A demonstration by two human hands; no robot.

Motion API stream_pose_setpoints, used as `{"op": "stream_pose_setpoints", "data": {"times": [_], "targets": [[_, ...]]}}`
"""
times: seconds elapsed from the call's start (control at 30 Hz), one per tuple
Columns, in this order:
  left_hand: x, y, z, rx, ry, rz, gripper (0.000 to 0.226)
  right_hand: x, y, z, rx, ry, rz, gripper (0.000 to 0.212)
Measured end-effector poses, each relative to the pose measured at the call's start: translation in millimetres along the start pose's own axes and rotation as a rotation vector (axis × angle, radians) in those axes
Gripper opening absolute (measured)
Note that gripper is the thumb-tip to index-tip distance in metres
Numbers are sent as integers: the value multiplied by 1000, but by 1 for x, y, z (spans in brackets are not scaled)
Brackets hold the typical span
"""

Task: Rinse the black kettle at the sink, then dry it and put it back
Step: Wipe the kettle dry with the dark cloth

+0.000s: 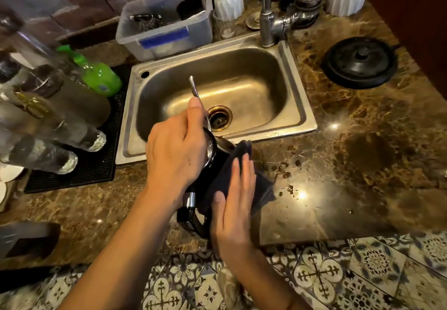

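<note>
Both hands busy at counter edge before sink [300, 116]: left hand [176, 150] grips tipped black kettle [212, 172], right hand [235, 203] flat, fingers extended on dark cloth [256, 186]; rotate kettle, wipe seemingly unreached underside.

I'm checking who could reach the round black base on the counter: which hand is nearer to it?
Right. The right hand lies flat on the dark cloth against the kettle, below and left of the base; the left hand sits farther left.

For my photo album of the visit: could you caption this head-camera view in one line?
Left hand steadies the black kettle while the right hand wipes it with a dark cloth beside the sink.
</note>
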State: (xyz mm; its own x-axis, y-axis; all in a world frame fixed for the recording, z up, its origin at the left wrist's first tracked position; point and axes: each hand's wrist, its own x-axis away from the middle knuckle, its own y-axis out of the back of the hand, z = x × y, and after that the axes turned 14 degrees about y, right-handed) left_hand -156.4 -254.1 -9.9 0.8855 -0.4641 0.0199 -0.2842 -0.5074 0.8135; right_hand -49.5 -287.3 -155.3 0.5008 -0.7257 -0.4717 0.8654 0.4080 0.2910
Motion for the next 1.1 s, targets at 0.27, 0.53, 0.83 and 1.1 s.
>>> {"op": "stream_pose_setpoints", "data": {"times": [0.27,0.53,0.83,1.1], "targets": [[0,3,-3,-39,2,19,64,-99,18,-35,-113,89,226,38],[2,2,-3,-17,4,2,64,-60,21,-18,-90,-184,176,49],[1,3,-1,-1,-30,8,61,-56,10,-9,-4,205,-12,49],[1,4,-4,-31,-33,-20,62,-109,26,-40,0,-58,363,40]]}}
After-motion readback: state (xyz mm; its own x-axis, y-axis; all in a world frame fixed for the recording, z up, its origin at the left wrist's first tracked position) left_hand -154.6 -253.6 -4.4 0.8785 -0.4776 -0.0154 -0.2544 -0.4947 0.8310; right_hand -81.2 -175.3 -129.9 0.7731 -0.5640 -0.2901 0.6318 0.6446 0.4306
